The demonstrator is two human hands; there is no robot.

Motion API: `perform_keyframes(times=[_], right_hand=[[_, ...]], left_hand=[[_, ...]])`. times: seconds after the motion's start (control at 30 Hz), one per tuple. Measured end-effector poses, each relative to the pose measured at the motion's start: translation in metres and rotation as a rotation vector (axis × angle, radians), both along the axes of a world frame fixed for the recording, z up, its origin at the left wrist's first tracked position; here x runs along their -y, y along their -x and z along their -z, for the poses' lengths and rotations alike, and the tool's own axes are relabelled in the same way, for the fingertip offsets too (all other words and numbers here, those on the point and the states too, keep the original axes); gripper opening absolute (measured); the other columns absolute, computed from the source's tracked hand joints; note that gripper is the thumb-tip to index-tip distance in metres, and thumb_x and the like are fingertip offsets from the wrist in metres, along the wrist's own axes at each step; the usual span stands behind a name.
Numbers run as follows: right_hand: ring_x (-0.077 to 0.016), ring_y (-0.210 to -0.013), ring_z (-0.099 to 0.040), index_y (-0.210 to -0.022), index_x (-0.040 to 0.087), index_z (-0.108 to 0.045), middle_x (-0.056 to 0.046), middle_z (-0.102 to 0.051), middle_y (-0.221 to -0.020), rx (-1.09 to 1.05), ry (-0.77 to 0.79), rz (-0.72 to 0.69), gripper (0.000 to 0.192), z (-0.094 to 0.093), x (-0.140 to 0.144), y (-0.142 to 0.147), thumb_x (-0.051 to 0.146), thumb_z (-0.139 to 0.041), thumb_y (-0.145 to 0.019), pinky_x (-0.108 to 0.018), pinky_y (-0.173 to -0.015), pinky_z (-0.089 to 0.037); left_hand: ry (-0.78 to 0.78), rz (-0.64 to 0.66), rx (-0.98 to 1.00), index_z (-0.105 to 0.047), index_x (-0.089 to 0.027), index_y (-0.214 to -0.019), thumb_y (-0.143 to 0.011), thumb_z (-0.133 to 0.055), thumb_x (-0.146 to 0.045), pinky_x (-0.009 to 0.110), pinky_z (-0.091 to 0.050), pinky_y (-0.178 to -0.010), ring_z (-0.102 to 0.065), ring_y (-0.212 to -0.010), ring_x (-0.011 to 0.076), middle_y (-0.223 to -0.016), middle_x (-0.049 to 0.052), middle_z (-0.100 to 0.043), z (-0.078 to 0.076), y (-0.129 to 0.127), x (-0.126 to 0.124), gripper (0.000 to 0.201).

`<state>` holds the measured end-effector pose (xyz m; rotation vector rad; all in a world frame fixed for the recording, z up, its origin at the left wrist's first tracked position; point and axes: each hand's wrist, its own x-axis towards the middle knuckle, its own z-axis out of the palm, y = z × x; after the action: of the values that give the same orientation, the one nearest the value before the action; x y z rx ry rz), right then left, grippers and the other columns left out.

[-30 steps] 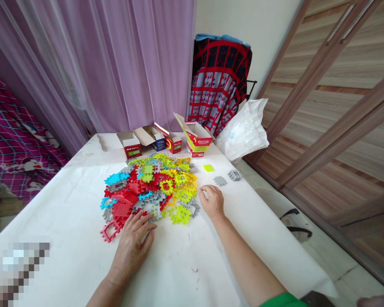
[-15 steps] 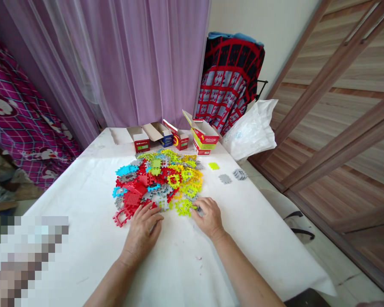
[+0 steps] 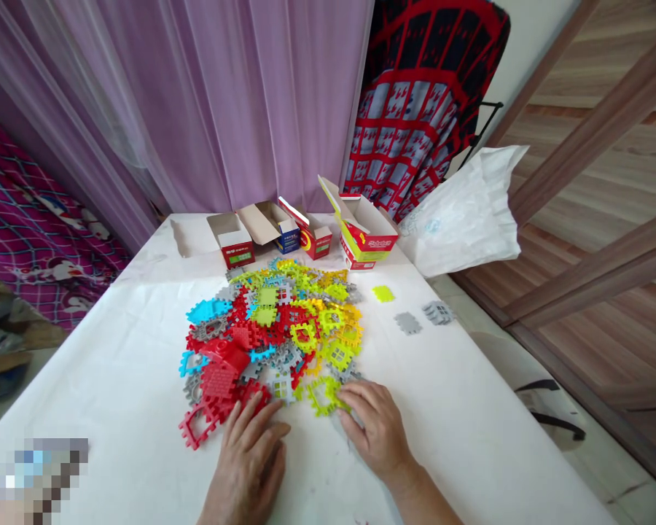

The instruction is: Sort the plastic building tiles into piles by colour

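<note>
A heap of flat interlocking plastic tiles point(image 3: 273, 328) in red, blue, grey, yellow and lime lies on a white table point(image 3: 470, 408). My left hand point(image 3: 254, 456) rests palm down at the heap's near edge, fingertips touching red tiles point(image 3: 213, 408). My right hand point(image 3: 375, 426) lies beside it, fingers spread on a lime frame tile point(image 3: 322, 394) and a grey piece partly hidden under the fingers. Neither hand lifts anything.
Three loose tiles sit apart to the right: a lime one point(image 3: 383, 293) and two grey ones point(image 3: 408, 322). Several open small cardboard boxes point(image 3: 361, 233) stand at the table's far edge. A white plastic bag point(image 3: 464, 211) lies at the far right corner. Purple curtains hang behind.
My right hand slid from the heap's right side down to its near edge, onto the lime tile. The left hand stayed at the red tiles. The view moved closer.
</note>
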<state>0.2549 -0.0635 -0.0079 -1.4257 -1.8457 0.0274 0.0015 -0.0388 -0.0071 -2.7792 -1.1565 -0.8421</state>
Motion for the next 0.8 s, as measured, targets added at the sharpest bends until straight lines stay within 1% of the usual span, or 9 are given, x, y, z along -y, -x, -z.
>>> perform_keyframes(times=[0.07, 0.17, 0.23, 0.3, 0.47, 0.57, 0.63, 0.7, 0.8], right_hand=[[-0.0185, -0.083, -0.065, -0.094, 0.021, -0.067, -0.006, -0.069, -0.088, -0.162, 0.001, 0.101, 0.016, 0.005, -0.002, -0.005, 0.025, -0.052, -0.09, -0.031, -0.073, -0.052], [-0.0147, -0.059, -0.062, -0.089, 0.018, -0.067, -0.003, -0.067, -0.069, -0.457, 0.096, 0.288, 0.025, 0.015, -0.005, -0.011, 0.034, -0.048, -0.092, -0.024, -0.055, -0.051], [-0.013, -0.052, -0.058, -0.092, 0.017, -0.068, -0.001, -0.065, -0.064, -0.609, 0.174, 0.349, 0.029, 0.018, -0.008, -0.013, 0.041, -0.05, -0.09, -0.022, -0.049, -0.049], [-0.0125, -0.051, -0.056, -0.093, 0.017, -0.068, -0.001, -0.064, -0.064, -0.689, 0.218, 0.36, 0.033, 0.019, -0.009, -0.015, 0.045, -0.053, -0.086, -0.022, -0.048, -0.048], [-0.0135, -0.059, -0.058, -0.088, 0.017, -0.069, -0.002, -0.066, -0.069, -0.643, 0.225, 0.346, 0.036, 0.012, -0.011, -0.015, 0.047, -0.05, -0.086, -0.022, -0.054, -0.047], [-0.0145, -0.063, -0.059, -0.087, 0.018, -0.068, -0.002, -0.067, -0.073, -0.584, 0.225, 0.335, 0.034, 0.008, -0.012, -0.013, 0.046, -0.049, -0.085, -0.023, -0.059, -0.047], [-0.0139, -0.06, -0.057, -0.086, 0.018, -0.065, -0.001, -0.065, -0.068, -0.549, 0.232, 0.336, 0.032, 0.005, -0.011, -0.01, 0.045, -0.048, -0.086, -0.024, -0.058, -0.046], [-0.0131, -0.056, -0.054, -0.085, 0.019, -0.062, 0.002, -0.06, -0.062, -0.52, 0.242, 0.315, 0.03, 0.004, -0.01, -0.005, 0.045, -0.046, -0.086, -0.024, -0.056, -0.044], [-0.0123, -0.056, -0.051, -0.086, 0.02, -0.06, 0.003, -0.057, -0.063, -0.497, 0.272, 0.227, 0.029, 0.002, -0.008, 0.003, 0.044, -0.044, -0.088, -0.023, -0.055, -0.043]], left_hand=[[0.016, 0.002, 0.021, -0.062, -0.023, -0.109, -0.084, -0.051, -0.012, 0.052, -0.04, -0.104, -0.044, -0.131, 0.0272, -0.126, 0.008, -0.064, -0.002, -0.001, 0.0, 0.029], [0.046, 0.032, 0.058, -0.061, -0.023, -0.11, -0.084, -0.05, -0.009, 0.052, -0.04, -0.105, -0.043, -0.133, 0.0267, -0.127, 0.008, -0.063, -0.003, -0.004, 0.001, 0.032], [0.068, 0.082, 0.082, -0.061, -0.024, -0.111, -0.083, -0.05, -0.007, 0.05, -0.041, -0.105, -0.043, -0.133, 0.0257, -0.127, 0.008, -0.063, -0.004, -0.007, 0.003, 0.034], [0.093, 0.138, 0.117, -0.061, -0.024, -0.11, -0.083, -0.05, -0.006, 0.049, -0.041, -0.105, -0.043, -0.133, 0.0252, -0.127, 0.007, -0.063, -0.004, -0.011, 0.006, 0.035], [0.195, 0.183, 0.249, -0.06, -0.023, -0.112, -0.084, -0.048, -0.008, 0.048, -0.044, -0.103, -0.051, -0.126, 0.0238, -0.125, 0.008, -0.064, -0.002, -0.024, 0.005, 0.034], [0.248, 0.16, 0.34, -0.06, -0.022, -0.113, -0.086, -0.049, -0.012, 0.043, -0.051, -0.094, -0.062, -0.106, 0.0219, -0.111, 0.009, -0.069, 0.001, -0.029, 0.001, 0.031], [0.286, 0.157, 0.37, -0.061, -0.022, -0.111, -0.087, -0.05, -0.016, 0.04, -0.054, -0.087, -0.065, -0.097, 0.0212, -0.102, 0.008, -0.07, 0.002, -0.03, 0.0, 0.027], [0.349, 0.153, 0.396, -0.061, -0.022, -0.113, -0.089, -0.05, -0.02, 0.037, -0.056, -0.082, -0.066, -0.092, 0.02, -0.1, 0.008, -0.07, 0.002, -0.032, 0.0, 0.026], [0.486, 0.131, 0.452, -0.058, -0.021, -0.118, -0.091, -0.049, -0.026, 0.03, -0.056, -0.072, -0.066, -0.078, 0.0155, -0.104, 0.008, -0.068, 0.0, -0.038, -0.002, 0.029]])
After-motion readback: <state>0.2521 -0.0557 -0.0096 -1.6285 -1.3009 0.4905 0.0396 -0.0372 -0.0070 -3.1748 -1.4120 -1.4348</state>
